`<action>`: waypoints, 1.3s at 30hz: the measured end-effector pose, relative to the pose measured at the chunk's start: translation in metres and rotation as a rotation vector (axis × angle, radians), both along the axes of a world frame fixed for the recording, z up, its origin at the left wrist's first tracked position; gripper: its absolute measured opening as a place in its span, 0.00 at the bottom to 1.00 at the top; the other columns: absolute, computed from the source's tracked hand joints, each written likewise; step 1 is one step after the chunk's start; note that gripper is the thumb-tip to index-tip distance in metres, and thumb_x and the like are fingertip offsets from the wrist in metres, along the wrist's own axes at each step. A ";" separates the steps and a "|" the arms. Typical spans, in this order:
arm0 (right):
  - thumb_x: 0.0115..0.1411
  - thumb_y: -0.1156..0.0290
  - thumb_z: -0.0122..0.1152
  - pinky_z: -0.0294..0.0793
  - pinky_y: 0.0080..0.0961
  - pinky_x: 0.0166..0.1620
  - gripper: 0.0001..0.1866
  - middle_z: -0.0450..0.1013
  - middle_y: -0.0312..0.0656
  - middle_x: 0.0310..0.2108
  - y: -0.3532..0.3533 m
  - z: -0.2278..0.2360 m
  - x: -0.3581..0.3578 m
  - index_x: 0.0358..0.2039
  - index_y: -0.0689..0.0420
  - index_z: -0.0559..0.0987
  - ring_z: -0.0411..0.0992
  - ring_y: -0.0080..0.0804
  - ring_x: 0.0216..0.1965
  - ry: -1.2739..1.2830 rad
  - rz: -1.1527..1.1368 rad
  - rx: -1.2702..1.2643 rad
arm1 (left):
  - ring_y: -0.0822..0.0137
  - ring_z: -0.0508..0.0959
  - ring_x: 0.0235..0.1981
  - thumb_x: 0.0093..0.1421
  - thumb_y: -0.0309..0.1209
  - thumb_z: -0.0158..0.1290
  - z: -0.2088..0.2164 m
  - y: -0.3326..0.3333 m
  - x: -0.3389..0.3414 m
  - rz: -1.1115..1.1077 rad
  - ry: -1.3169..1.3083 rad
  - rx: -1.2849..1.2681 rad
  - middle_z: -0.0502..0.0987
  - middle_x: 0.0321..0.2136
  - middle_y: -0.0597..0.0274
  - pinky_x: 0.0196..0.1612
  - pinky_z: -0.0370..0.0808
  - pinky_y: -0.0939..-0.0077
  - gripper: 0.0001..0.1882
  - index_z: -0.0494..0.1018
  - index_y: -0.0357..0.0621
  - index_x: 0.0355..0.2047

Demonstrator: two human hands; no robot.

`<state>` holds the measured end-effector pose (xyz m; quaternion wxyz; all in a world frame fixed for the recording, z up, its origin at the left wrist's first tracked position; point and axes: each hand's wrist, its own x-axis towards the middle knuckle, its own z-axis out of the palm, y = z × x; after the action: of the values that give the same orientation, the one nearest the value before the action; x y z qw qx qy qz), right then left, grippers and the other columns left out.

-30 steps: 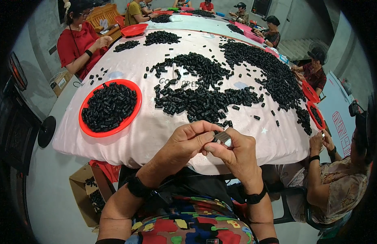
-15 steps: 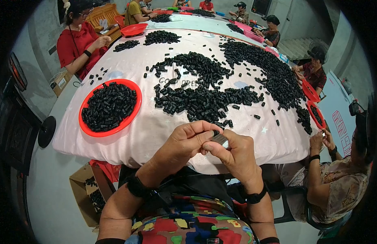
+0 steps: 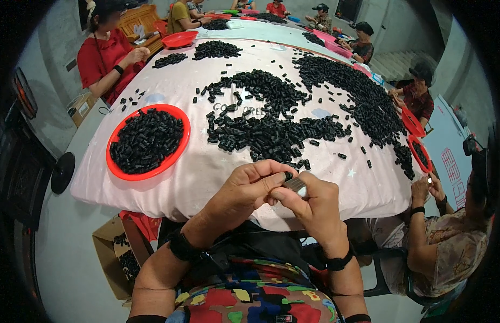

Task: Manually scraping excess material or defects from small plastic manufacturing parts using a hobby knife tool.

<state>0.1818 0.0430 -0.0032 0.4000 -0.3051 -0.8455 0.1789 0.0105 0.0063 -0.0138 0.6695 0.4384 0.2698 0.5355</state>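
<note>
My two hands meet over the near edge of the cloth-covered table. Between the thumb and forefinger of my left hand [image 3: 249, 188] is a small black cylindrical piece [image 3: 287, 176], mostly covered by the fingers. A flat metallic strip or blade [image 3: 297, 186] with a pale end is gripped in my right hand [image 3: 317, 202]; its exact kind cannot be made out. The strip sits against or very close to the black piece. Just beyond my fingers lies a loose heap of black cylindrical pieces [image 3: 255, 134].
To the left, a red basin [image 3: 186, 134] holds many black pieces. More pieces form a long heap [image 3: 363, 102] at the right of the pink cloth [image 3: 169, 196]. A cardboard box [image 3: 107, 258] stands on the floor at lower left. Several people sit around the table, one [image 3: 444, 237] close at right.
My hands stay together in nearly the same place. The right hand has shifted very slightly to the right, and the black piece shows a little more at the left fingertips.
</note>
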 end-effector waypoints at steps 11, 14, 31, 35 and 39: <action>0.54 0.78 0.60 0.67 0.13 0.26 0.11 0.76 0.38 0.27 0.001 0.009 0.004 0.40 0.62 0.76 0.71 0.15 0.25 0.262 0.221 -0.207 | 0.78 0.68 0.30 0.65 0.33 0.47 0.002 -0.001 -0.002 -0.025 -0.118 -0.079 0.71 0.32 0.68 0.36 0.66 0.84 0.15 0.68 0.39 0.49; 0.55 0.77 0.60 0.65 0.13 0.25 0.09 0.76 0.38 0.27 0.004 0.007 0.004 0.38 0.62 0.76 0.70 0.14 0.26 0.241 0.194 -0.218 | 0.79 0.67 0.27 0.65 0.30 0.47 -0.002 0.001 -0.001 -0.029 -0.203 -0.112 0.70 0.31 0.69 0.34 0.66 0.86 0.12 0.69 0.39 0.47; 0.52 0.64 0.69 0.64 0.15 0.19 0.15 0.73 0.38 0.17 -0.003 0.012 0.002 0.24 0.61 0.75 0.68 0.16 0.18 0.135 0.027 -0.222 | 0.76 0.70 0.33 0.66 0.29 0.44 -0.004 0.002 0.000 0.000 -0.114 0.028 0.73 0.34 0.65 0.39 0.67 0.81 0.12 0.70 0.37 0.46; 0.51 0.60 0.70 0.65 0.17 0.19 0.18 0.71 0.39 0.15 0.001 0.006 0.002 0.22 0.61 0.74 0.68 0.17 0.16 0.156 0.038 -0.199 | 0.76 0.70 0.34 0.66 0.29 0.44 -0.005 0.002 0.003 -0.017 -0.075 0.015 0.73 0.34 0.65 0.39 0.67 0.81 0.13 0.69 0.36 0.47; 0.51 0.55 0.69 0.65 0.19 0.18 0.22 0.70 0.41 0.13 0.002 0.005 0.004 0.20 0.60 0.73 0.68 0.21 0.14 0.071 0.014 -0.118 | 0.77 0.70 0.33 0.66 0.28 0.44 -0.003 0.001 0.002 -0.021 -0.052 0.028 0.73 0.34 0.65 0.38 0.67 0.83 0.13 0.69 0.34 0.47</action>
<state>0.1857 0.0454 0.0022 0.4101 -0.3157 -0.8208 0.2419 0.0130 0.0074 -0.0171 0.6755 0.4367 0.2402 0.5434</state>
